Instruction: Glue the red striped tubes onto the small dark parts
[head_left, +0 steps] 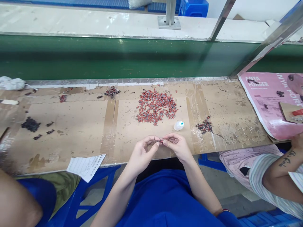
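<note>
My left hand and my right hand meet over the front part of the cardboard-covered bench. Fingertips of both pinch one small red-and-black part between them; its details are mostly covered by the fingers. Beyond my hands lies a wide, loose pile of small red-and-black parts. A small white squeeze bottle with a blue-green tip leans just past my right hand. To its right sits a dark heap of similar parts.
Co-workers sit on both sides; one person's forearm is at right. Black parts lie at left, another cluster towards the back. A paper sheet overhangs the front edge. Behind runs a green belt; a pink poster covers the right end.
</note>
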Available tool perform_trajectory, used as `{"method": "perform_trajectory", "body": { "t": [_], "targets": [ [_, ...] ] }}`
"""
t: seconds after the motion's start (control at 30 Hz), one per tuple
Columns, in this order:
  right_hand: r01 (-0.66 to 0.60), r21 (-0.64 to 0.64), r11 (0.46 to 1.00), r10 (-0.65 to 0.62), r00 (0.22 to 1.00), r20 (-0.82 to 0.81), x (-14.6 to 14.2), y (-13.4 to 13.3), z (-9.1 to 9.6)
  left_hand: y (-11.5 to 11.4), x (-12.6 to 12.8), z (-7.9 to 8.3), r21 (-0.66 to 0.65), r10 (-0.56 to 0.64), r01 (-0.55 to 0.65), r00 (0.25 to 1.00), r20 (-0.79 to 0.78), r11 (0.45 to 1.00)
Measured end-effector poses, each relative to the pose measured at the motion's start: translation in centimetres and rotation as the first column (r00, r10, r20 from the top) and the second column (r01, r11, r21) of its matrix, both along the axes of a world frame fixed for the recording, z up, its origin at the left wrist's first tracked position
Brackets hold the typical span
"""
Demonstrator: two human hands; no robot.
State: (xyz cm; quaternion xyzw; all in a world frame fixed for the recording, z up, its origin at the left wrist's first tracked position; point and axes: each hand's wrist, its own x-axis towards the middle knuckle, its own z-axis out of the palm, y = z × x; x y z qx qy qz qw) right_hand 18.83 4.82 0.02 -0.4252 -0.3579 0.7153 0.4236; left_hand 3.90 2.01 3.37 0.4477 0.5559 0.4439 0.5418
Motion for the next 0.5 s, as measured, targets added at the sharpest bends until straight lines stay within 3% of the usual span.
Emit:
{"method": "perform_trajectory", "body": {
  "t": [0.23, 0.37, 0.5],
  "targets": [
    [0.046, 0.197, 0.979, -0.091, 0.970, 0.226, 0.2, -0.9, 1.1, -0.3, 0.2, -1.2, 0.066, 0.013, -0.005, 0.993, -0.120, 0.998],
    [-0.021, 0.428, 0.904, -0.175, 0.894, 0.413, 1.2, -1.6, 2.1, -0.5, 1.1, -1.1, 0.131, -0.048, 0.069, 0.986, -0.161, 0.989],
    [-0.110, 0.564, 0.818, -0.267, 0.796, 0.543, 3.7, -1.7, 2.4, -0.4, 0.5, -0.6, 0.149, -0.111, 0.150, 0.963, -0.245, 0.977]
  ]
}}
